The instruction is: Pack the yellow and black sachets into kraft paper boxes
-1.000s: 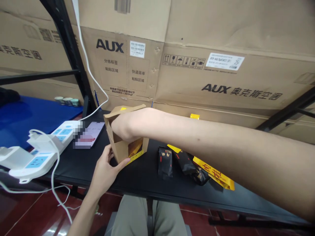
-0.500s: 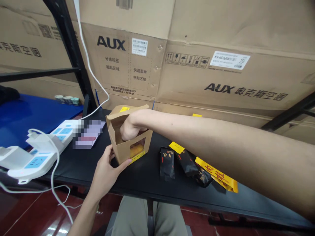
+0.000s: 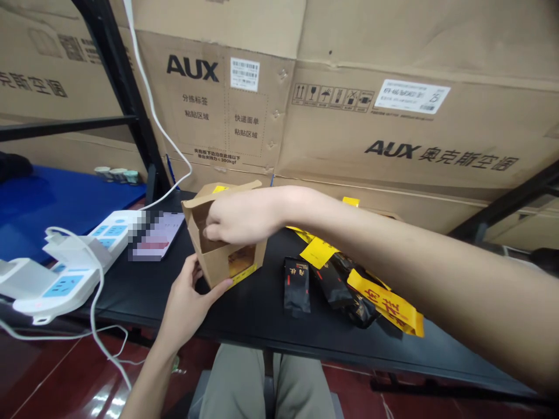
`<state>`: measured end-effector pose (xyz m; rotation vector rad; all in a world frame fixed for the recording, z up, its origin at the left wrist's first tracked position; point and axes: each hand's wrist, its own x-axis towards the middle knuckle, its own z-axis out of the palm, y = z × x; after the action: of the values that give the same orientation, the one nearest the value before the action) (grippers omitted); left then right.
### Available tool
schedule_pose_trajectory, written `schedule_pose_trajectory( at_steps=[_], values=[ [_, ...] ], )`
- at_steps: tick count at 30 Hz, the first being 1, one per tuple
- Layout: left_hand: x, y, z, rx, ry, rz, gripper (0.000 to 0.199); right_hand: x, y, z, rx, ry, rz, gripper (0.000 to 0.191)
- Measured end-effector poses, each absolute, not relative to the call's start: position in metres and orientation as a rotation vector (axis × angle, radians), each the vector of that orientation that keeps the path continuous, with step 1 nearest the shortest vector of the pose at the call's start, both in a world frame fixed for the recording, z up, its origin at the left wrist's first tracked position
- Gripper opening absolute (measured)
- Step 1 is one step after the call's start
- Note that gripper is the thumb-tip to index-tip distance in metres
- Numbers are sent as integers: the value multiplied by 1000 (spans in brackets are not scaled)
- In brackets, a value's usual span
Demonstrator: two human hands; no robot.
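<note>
A brown cardboard box [image 3: 212, 269] with a small window and yellow trim stands open at its top on the black table. My left hand [image 3: 190, 294] holds its lower left corner, thumb along the front bottom edge. My right hand [image 3: 233, 218] is at the open top, its fingers curled down at the opening; whatever they may hold is hidden. Right of the box lie black packets [image 3: 297, 286] and a yellow packet [image 3: 386, 302] with red characters, partly under my right forearm. Something yellow shows through the box's window.
A white power strip [image 3: 82, 285] with plugs and cables lies at the left, beside a phone [image 3: 161, 235]. Behind the table [image 3: 257, 314] stand large cardboard cartons [image 3: 248, 35]. A black metal frame [image 3: 131, 99] rises at the back left, near small cups [image 3: 117, 174] on a blue surface.
My right hand has risen partly out of the box, and more of its back and wrist shows. The left hand stays on the box. The view has shifted slightly.
</note>
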<state>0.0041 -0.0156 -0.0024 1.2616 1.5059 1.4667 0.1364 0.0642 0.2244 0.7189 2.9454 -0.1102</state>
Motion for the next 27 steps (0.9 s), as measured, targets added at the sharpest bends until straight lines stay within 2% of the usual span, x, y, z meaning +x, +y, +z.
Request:
schedule_pose_trajectory(
  at_steps=[2, 6, 9, 14, 20, 27],
  values=[
    [4, -15, -4, 1257, 1497, 1474, 67, 163, 51, 236, 785, 2988, -207, 31],
    [2, -14, -8, 1251, 1488, 1488, 69, 230, 48, 233, 1148, 3217, -215, 26],
    [1, -14, -8, 1239, 1506, 1482, 69, 280, 70, 201, 1494, 3194, -246, 27],
    [2, -14, -7, 1188, 1522, 1484, 70, 342, 111, 114, 1903, 2957, -299, 26],
    [7, -16, -2, 1118, 1542, 1501, 73, 365, 115, 43, 1891, 3092, -22, 30],
    [13, -19, 8, 1039, 1607, 1498, 72, 375, 104, 30, 1741, 3207, -41, 43]
  ],
)
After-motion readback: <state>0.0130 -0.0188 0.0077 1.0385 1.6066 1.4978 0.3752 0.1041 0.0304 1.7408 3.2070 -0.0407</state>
